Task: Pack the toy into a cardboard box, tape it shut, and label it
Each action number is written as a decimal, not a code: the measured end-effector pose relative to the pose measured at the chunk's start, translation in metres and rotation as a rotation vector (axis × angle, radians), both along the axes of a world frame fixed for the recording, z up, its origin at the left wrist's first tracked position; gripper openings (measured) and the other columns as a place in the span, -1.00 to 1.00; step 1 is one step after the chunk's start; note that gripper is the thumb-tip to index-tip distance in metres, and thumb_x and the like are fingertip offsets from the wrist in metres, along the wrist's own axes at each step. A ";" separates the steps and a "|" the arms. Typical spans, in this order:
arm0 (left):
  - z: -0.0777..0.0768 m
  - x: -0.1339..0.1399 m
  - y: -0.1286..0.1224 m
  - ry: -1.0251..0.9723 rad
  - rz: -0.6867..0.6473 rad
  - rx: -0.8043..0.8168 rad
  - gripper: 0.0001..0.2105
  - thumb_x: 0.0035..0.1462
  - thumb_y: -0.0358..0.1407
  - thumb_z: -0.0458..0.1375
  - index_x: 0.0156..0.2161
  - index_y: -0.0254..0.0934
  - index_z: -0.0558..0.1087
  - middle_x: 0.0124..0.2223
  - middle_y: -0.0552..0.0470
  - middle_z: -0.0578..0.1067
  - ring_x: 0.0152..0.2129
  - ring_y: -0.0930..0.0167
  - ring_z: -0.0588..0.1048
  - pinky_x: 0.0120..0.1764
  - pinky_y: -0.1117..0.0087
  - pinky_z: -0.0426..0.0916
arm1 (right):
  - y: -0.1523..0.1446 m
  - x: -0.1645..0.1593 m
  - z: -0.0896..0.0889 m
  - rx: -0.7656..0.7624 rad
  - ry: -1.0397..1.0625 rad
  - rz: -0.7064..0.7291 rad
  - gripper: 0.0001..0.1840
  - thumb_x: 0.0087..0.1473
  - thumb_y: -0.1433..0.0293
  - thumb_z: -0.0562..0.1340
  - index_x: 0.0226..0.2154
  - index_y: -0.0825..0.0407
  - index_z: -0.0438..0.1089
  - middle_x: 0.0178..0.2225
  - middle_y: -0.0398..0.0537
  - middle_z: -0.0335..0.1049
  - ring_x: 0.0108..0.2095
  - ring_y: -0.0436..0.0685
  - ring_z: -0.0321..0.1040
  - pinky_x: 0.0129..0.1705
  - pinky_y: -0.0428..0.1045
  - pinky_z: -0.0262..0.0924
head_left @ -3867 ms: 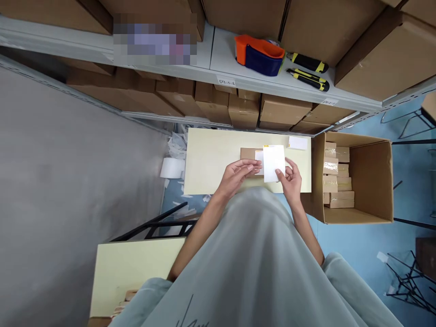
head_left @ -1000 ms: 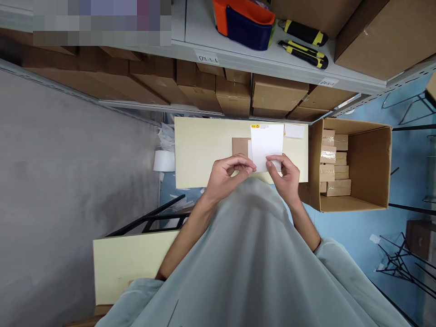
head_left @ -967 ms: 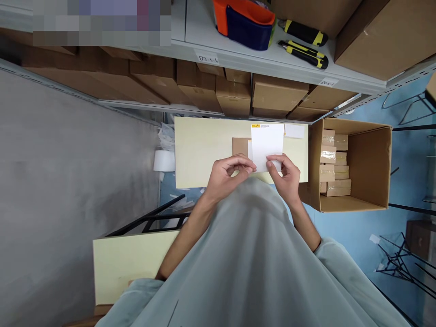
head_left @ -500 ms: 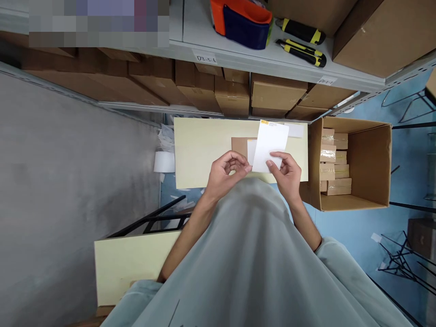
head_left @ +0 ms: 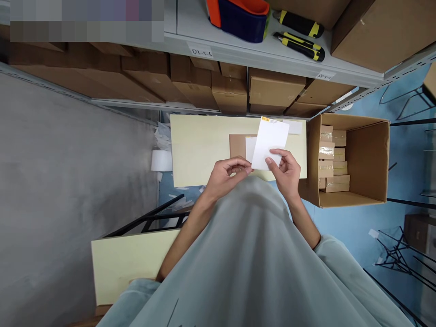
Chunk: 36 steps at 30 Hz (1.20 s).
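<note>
My right hand (head_left: 286, 172) grips a white label sheet (head_left: 270, 138) by its lower right part, thumb on top. Small orange and dark print shows along the sheet's far left corner. At the sheet's near left corner, the thumb and fingertips of my left hand (head_left: 230, 175) are pinched together on the edge. The sheet is held above a pale yellow table (head_left: 200, 150). Partly hidden behind it lies a flat brown cardboard piece (head_left: 237, 145) with a second white paper (head_left: 250, 146) on it. Another white paper (head_left: 293, 127) lies at the table's far right.
An open carton (head_left: 369, 159) with several small taped boxes (head_left: 337, 181) stands right of the table. Beyond it, a metal shelf (head_left: 231, 50) carries cartons, two utility knives (head_left: 301, 45) and an orange-blue tape dispenser (head_left: 241, 20). A white roll (head_left: 161, 161) is at left.
My left fingers have closed more tightly at the sheet's near left corner. My right hand keeps its hold. The whole view has shifted slightly.
</note>
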State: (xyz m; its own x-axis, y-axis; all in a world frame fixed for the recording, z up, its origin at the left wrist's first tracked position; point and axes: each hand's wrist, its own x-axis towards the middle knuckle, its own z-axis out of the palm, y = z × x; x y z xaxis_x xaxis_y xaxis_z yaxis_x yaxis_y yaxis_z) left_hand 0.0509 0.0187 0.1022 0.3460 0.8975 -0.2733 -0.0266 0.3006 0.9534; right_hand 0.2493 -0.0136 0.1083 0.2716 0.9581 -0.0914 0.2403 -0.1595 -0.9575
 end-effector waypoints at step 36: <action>-0.075 -0.156 0.017 0.237 0.149 0.057 -0.90 0.05 -0.24 0.21 -0.36 -0.20 0.53 -0.29 0.04 0.58 -0.36 0.40 0.49 -0.30 0.40 0.36 | 0.001 -0.096 -0.020 -0.085 -0.154 0.030 -0.74 0.28 0.12 0.34 -0.33 -0.08 0.54 0.04 0.09 0.64 0.27 0.38 0.44 0.36 0.43 0.22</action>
State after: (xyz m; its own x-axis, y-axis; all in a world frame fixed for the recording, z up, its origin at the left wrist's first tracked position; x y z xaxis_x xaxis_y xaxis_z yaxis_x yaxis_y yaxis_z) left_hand -0.1048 0.0359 0.0272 0.1420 0.9500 -0.2781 0.1590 0.2554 0.9537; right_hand 0.1532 -0.0129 0.0880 0.2605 0.9564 -0.1318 0.3890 -0.2289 -0.8924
